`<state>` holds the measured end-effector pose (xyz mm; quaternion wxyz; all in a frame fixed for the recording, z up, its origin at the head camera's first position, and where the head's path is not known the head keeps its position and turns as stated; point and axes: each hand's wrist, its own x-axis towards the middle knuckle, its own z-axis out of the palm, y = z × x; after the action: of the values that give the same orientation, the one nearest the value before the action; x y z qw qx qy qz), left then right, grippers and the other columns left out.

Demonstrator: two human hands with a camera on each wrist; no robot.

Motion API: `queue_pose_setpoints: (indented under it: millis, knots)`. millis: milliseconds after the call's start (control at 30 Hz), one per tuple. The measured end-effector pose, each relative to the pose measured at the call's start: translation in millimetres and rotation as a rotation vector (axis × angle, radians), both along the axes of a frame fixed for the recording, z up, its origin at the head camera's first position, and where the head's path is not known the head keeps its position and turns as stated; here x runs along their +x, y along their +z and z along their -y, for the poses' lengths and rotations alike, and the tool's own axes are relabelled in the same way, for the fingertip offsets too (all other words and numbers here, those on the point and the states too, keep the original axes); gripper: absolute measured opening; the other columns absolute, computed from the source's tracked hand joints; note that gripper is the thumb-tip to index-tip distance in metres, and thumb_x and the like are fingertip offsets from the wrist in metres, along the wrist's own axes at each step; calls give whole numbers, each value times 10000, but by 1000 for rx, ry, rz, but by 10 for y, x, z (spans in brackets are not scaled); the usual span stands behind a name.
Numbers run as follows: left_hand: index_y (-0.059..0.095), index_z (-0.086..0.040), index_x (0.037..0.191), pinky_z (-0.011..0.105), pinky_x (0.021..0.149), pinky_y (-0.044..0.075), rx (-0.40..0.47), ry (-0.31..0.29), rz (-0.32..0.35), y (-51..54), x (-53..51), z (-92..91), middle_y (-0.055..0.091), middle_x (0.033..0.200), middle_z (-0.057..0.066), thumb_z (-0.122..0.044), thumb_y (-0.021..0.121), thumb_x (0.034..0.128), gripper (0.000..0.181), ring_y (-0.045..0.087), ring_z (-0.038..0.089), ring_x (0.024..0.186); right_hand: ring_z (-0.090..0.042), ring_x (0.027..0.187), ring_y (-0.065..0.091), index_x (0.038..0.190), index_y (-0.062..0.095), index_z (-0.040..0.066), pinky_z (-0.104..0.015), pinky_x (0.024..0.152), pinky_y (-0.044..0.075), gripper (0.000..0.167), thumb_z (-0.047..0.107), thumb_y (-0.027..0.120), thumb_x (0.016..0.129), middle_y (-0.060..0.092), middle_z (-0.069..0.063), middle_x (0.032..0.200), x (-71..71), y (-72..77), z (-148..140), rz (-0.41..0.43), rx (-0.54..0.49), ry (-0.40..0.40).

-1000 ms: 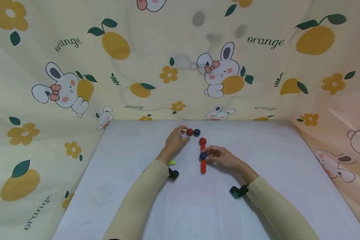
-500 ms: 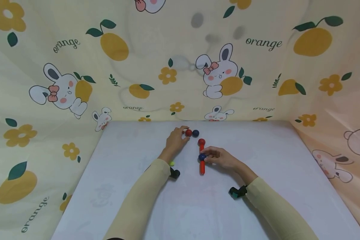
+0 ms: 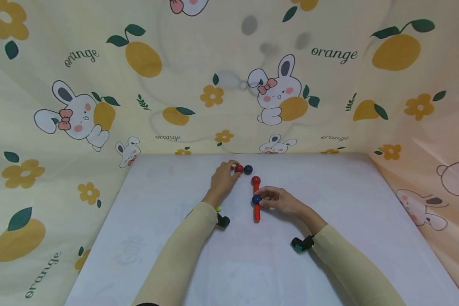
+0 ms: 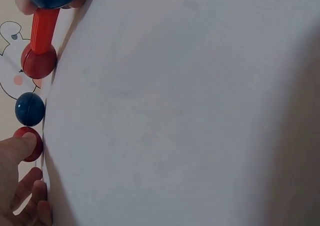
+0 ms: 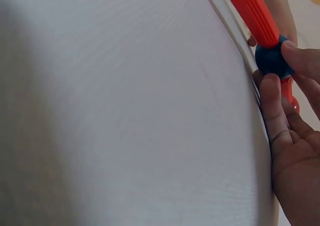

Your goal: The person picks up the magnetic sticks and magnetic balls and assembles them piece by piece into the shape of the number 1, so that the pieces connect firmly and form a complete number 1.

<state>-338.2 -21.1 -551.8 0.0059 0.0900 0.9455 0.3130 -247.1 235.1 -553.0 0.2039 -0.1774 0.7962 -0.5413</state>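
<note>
Near the back of the table, my left hand (image 3: 222, 180) pinches a red ball (image 3: 239, 169), its thumb lying on the ball in the left wrist view. A loose dark blue ball (image 4: 30, 109) sits right beside that red one. My right hand (image 3: 282, 201) grips another blue ball (image 5: 271, 60) between thumb and fingers. From this blue ball one red rod (image 3: 257, 213) points toward the front. A second red rod (image 4: 43, 30) runs the other way and ends in a red ball (image 3: 256, 180), forming a straight joined piece.
A small yellow-green piece (image 3: 219, 208) shows beside the left wrist, mostly hidden by the arm. Black wrist devices (image 3: 223, 221) are strapped to both wrists. Printed cloth (image 3: 199, 63) hangs behind and beside the white table (image 3: 248, 272).
The left thumb and fingers have closed in from beside the loose red ball onto it. The right hand keeps its hold on the joined piece. The view has shifted slightly.
</note>
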Motion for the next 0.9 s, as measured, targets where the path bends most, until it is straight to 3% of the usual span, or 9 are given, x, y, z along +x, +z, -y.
queue_pose_setpoints:
  millis: [300,600,900]
  knots:
    - [584,-255,1449,403,946,565,25,13,59,44,12,45,627,1349,41,-383,708,1053,434,636,218,1163,-290,1042,645,1419,657,78,-307,867,577,380,145,708,1048,688,-142,1269,15,18,11,1,-22,11]
    - [599,-244,1420,396,894,559,58,11,48,59,53,103,635,1336,25,-393,721,1042,424,655,202,1096,-296,1061,637,1411,669,115,-302,871,578,372,153,718,1044,689,-116,1256,20,24,17,16,-8,-4]
    - [618,-204,1412,381,874,554,109,-12,17,181,244,125,639,1323,5,-366,721,1049,411,638,184,1042,-317,1098,623,1410,675,134,-309,881,571,375,169,730,1040,680,-122,1271,6,-4,4,21,1,-11]
